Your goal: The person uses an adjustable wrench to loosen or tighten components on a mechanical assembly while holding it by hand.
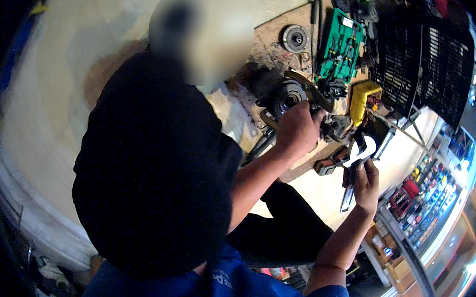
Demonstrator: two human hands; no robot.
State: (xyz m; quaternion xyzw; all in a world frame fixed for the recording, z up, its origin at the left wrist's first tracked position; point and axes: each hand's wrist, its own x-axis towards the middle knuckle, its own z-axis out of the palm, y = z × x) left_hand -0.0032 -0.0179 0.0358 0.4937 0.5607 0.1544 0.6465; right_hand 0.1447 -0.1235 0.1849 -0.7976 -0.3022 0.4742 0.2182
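Note:
My right hand (367, 185) is closed around an adjustable wrench (362, 151), its bright curved jaw upward and its slim handle hanging below the fingers. The wrench is held in the air, right of the work surface. My left hand (299, 132) lies with curled fingers on the right side of a round metal machine part (290, 98) with a ringed, hollow centre. The fingertips there are partly hidden. A person in black (153, 170) leans in on the left, covering part of my left arm.
Behind the machine part lie a round metal disc (295, 39) and a green plastic tool case (340, 48) with tools inside. A yellow tool-like object (362, 102) sits to the right. Farther right are a dark slatted panel (399, 66) and shelves of small goods (427, 200).

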